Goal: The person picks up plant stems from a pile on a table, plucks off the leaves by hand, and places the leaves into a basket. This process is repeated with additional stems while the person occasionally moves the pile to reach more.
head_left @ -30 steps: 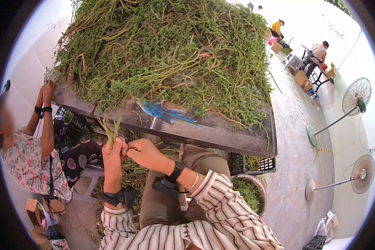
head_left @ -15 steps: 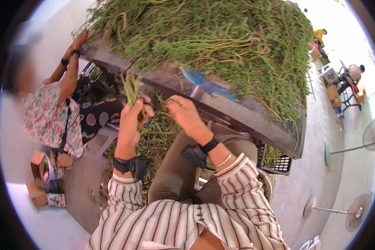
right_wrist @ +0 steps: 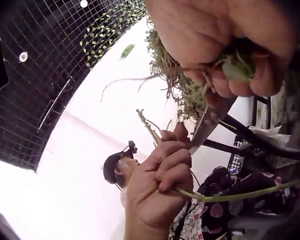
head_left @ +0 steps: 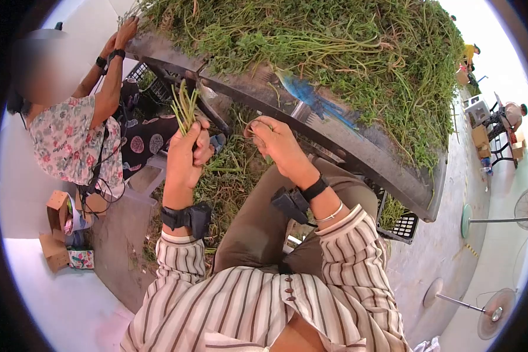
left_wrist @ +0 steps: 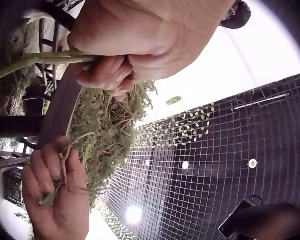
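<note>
In the head view my left hand (head_left: 188, 154) grips an upright bunch of green stems (head_left: 185, 108), whose cut-looking tops stick out above the fist. A longer stem (right_wrist: 230, 195) runs out of the other side of that fist in the right wrist view. My right hand (head_left: 280, 149) is held a little apart, beside it, fingers curled round a thin withered sprig (left_wrist: 65, 162) with a small green leaf (right_wrist: 238, 69). Both hands are over my lap, before the near edge of a dark table (head_left: 387, 170) heaped with leafy green stalks (head_left: 311, 35).
A blue frayed object (head_left: 305, 94) lies at the table's near edge. Plant scraps (head_left: 229, 176) cover the floor between table and legs. A black crate (head_left: 403, 226) stands under the table's right end. Another person (head_left: 79, 117) sits at the left. Pedestal fans (head_left: 491, 317) stand at the right.
My hands were together at the stems one second ago; the right hand has since drawn away to the right with the sprig. The head view has shifted, so the table appears farther right and up.
</note>
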Demonstrator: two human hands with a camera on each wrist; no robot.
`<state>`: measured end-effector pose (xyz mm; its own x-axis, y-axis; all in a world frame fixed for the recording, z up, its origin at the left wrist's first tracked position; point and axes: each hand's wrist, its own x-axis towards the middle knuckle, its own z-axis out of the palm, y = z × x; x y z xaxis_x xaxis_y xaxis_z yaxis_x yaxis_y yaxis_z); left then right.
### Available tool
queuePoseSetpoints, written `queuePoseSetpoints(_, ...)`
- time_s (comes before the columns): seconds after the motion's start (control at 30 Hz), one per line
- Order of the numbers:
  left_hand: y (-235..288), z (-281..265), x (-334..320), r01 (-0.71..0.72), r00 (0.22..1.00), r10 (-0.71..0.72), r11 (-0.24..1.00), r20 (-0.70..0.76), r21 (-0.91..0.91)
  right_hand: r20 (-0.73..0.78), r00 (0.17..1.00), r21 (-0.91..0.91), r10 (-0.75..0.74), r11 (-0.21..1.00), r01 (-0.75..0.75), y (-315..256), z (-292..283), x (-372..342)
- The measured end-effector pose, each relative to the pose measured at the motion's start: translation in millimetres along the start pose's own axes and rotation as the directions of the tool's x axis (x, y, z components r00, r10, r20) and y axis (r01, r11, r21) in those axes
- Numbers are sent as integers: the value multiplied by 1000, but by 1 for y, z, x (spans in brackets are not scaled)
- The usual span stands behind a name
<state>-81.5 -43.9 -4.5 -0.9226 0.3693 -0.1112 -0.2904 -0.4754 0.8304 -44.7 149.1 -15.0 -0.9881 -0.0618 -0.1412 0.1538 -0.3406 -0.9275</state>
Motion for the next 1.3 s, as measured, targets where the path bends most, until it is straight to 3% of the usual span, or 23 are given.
queuePoseSetpoints(0.07,3,-5,0,-1,999,-1,997,-33,-78,89,994,-279,58,960,-31,1,-3,3)
queuePoseSetpoints(0.1,6,-4,-2,-23,998,21,999,-64,-40,90,994,-274,69,961,-42,7,-1,2)
queuePoseSetpoints(0.17,9,-9,-3,-53,997,50,997,-61,-52,284,922,-513,-265,770,380,19,4,1)
queuePoseSetpoints(0.2,11,-12,-2,-90,995,87,994,-50,-65,285,923,-510,-259,774,375,24,5,0)
queuePoseSetpoints(0.27,15,-15,-4,-102,993,99,994,-59,-47,324,839,-739,-437,436,513,35,5,-2)
queuePoseSetpoints(0.33,18,-13,-5,-109,992,105,992,-70,-61,301,849,-741,-434,455,495,30,7,-2)
queuePoseSetpoints(0.4,14,-11,-6,-85,994,82,995,-71,-44,232,954,-670,-188,681,297,21,8,-2)
queuePoseSetpoints(0.43,10,-10,-7,-59,995,56,998,-77,-31,231,954,-672,-193,677,300,16,10,-2)
queuePoseSetpoints(0.5,0,1,-9,-47,995,51,998,-83,49,204,970,-486,-134,846,219,9,14,-6)
queuePoseSetpoints(0.6,-13,9,-11,-17,999,24,981,-30,194,122,985,-408,-122,899,162,5,19,-9)
queuePoseSetpoints(0.67,-23,20,-12,8,996,42,856,-85,517,95,987,-438,-128,885,157,-3,18,-9)
queuePoseSetpoints(0.73,-30,27,-15,-32,996,76,814,-52,580,108,984,-405,-140,898,172,-11,20,-12)
queuePoseSetpoints(0.8,-34,35,-17,-159,983,177,708,45,688,83,981,-444,-175,875,194,-6,15,-10)
queuePoseSetpoints(0.87,-37,33,-17,-140,987,151,671,51,728,109,988,-295,-108,946,136,-6,13,-11)
queuePoseSetpoints(0.9,-39,31,-15,-236,968,197,491,157,839,93,989,-412,-116,900,144,-4,12,-5)
queuePoseSetpoints(0.93,-41,32,-14,-324,938,222,287,267,901,92,988,-414,-122,898,150,-1,10,-4)
queuePoseSetpoints(1.0,-44,36,-15,-334,933,228,269,277,903,119,974,-232,-193,948,216,2,9,-6)
queuePoseSetpoints(1.1,-45,43,-14,-390,905,296,295,304,872,98,979,-247,-179,949,198,6,5,-2)
queuePoseSetpoints(1.17,-40,53,-19,-261,957,220,386,186,885,80,974,-215,-211,951,223,8,6,-3)
queuePoseSetpoints(1.3,-33,54,-18,-193,980,97,304,172,933,-17,964,-138,-267,955,262,5,12,-4)
